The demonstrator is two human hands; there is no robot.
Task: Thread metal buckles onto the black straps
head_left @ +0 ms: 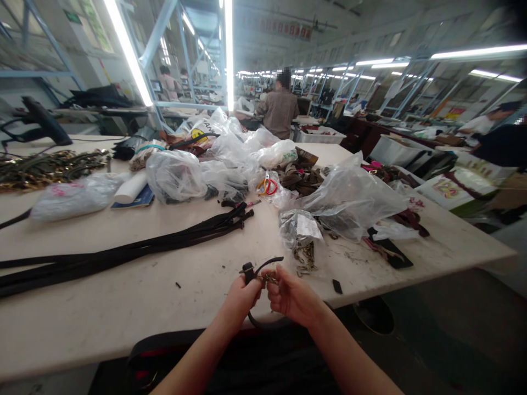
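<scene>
Near the front edge of the table, my left hand (242, 297) is closed around a black strap (269, 263). A dark buckle-like piece shows above its thumb, and one strap end sticks out to the right. Close beside it, my right hand (293, 296) pinches a small metal snap hook (270, 278). The hook meets the strap between both hands; how they join is too small to make out. A loop of the strap hangs below the hands. Just beyond lie several similar metal hooks (305, 255), spilling from a clear plastic bag (297, 226).
Long black straps (135, 253) stretch across the table's left side. Red-and-yellow-handled scissors (267, 185) lie among plastic bags (177, 174) at the back. A large clear bag (349, 198) and a small black scrap (337, 286) are to the right. A person (280, 108) stands beyond the table.
</scene>
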